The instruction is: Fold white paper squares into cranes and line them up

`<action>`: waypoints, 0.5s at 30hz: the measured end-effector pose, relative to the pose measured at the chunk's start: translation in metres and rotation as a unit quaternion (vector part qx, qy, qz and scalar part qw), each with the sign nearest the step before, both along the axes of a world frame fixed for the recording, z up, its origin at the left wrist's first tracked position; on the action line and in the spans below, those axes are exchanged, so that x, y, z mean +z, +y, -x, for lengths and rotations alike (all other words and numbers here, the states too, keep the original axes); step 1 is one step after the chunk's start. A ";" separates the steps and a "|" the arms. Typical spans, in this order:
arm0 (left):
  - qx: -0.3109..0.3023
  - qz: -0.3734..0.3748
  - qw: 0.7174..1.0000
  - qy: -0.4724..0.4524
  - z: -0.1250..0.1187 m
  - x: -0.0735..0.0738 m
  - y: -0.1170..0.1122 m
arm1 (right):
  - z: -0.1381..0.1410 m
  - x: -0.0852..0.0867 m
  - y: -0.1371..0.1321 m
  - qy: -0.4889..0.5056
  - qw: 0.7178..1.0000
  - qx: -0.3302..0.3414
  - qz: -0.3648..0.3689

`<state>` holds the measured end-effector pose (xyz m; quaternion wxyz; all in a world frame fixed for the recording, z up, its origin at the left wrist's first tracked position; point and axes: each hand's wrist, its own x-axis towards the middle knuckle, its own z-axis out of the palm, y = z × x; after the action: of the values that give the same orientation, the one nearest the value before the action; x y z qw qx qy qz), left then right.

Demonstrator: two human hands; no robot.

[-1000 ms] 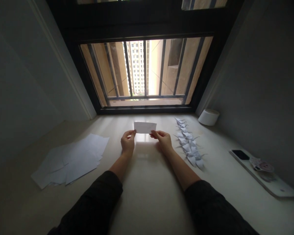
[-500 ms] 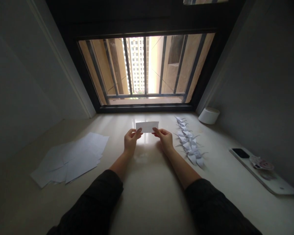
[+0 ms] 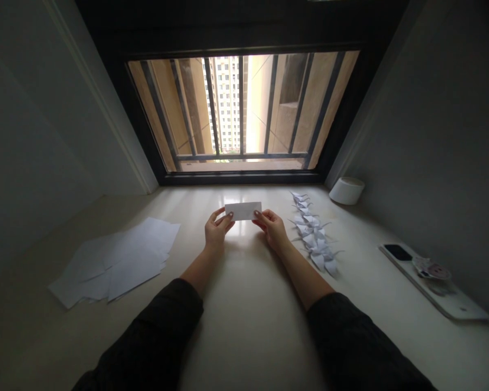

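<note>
From where I stand, a barred window fills twelve o'clock above a pale counter. Loose white sheets lie at nine o'clock, and a row of folded paper cranes sits at one o'clock. Near the middle, the left hand and right hand hold up a small paper strip (very light, soft, easy to bend), best taken at its short ends. Each hand's fingers come together, pinching one end.
</note>
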<state>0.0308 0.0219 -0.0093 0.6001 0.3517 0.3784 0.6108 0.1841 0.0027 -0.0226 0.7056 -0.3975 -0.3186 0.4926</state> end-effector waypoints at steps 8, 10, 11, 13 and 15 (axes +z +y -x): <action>0.029 -0.020 0.999 -0.016 0.001 0.000 0.002 | 0.002 0.002 -0.004 -0.050 0.999 -0.003 0.010; 0.034 -0.016 0.999 -0.021 0.000 0.001 0.001 | 0.002 0.001 -0.002 -0.024 1.000 -0.004 0.016; 0.034 -0.014 0.999 -0.025 -0.001 0.001 0.001 | 0.002 0.000 -0.002 -0.011 1.000 -0.004 0.019; 0.031 -0.008 0.999 -0.031 -0.002 0.002 0.000 | 0.002 0.000 -0.001 0.008 1.000 -0.004 0.024; 0.023 -0.004 0.999 -0.036 -0.002 0.002 0.000 | 0.001 0.000 -0.001 0.015 1.000 -0.007 0.027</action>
<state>0.0327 0.0218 -0.0076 0.5972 0.3234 0.3622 0.6384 0.1826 0.0017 -0.0225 0.7029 -0.4114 -0.2920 0.5015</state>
